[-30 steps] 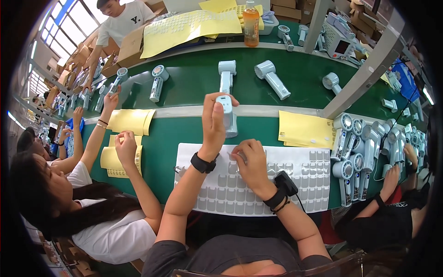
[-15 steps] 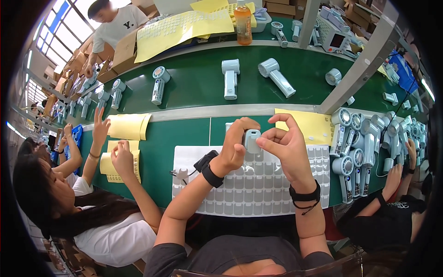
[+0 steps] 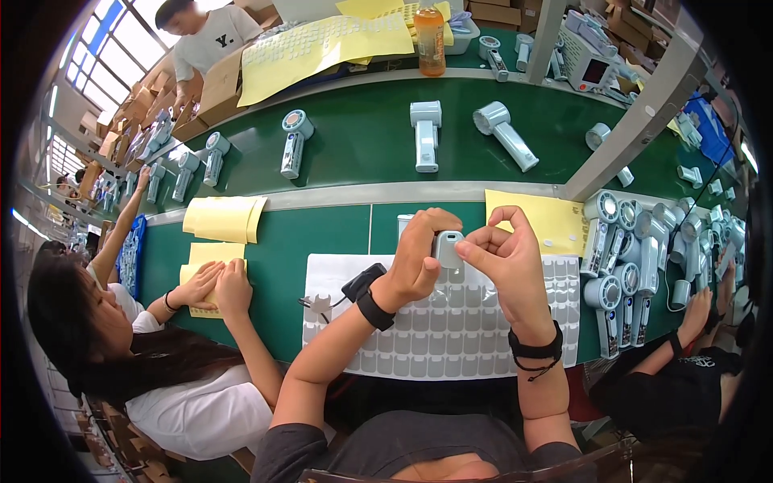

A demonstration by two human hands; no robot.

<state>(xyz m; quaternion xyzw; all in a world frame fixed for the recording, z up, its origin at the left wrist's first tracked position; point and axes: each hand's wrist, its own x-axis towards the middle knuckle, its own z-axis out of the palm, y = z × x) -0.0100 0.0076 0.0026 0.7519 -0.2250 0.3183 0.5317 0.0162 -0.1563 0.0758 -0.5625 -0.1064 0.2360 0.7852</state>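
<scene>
My left hand (image 3: 415, 259) is closed around a pale-blue handheld fan (image 3: 440, 241); only the end of its handle shows, with a small dark slot near the top. A grey sticker (image 3: 448, 256) lies against the handle's face. My right hand (image 3: 509, 262) has its thumb and forefinger pinched at the sticker's right edge, the other fingers curled above. Below both hands a white sheet of grey stickers (image 3: 403, 342) covers the table. Behind my left hand, another pale piece (image 3: 404, 221) is mostly hidden.
Several fans, one a pale-blue fan (image 3: 426, 137), lie on the green conveyor belt (image 3: 354, 153) beyond a metal rail. More fans (image 3: 602, 294) are heaped at right, near a co-worker's hand (image 3: 694, 314). A yellow sheet (image 3: 535, 217) lies behind my right hand. At left, another co-worker's hands (image 3: 213, 286) touch yellow sheets.
Fans on the belt have shifted right. The left co-worker's hands have come down onto a yellow sheet. My hands keep nearly the same hold at the fan.
</scene>
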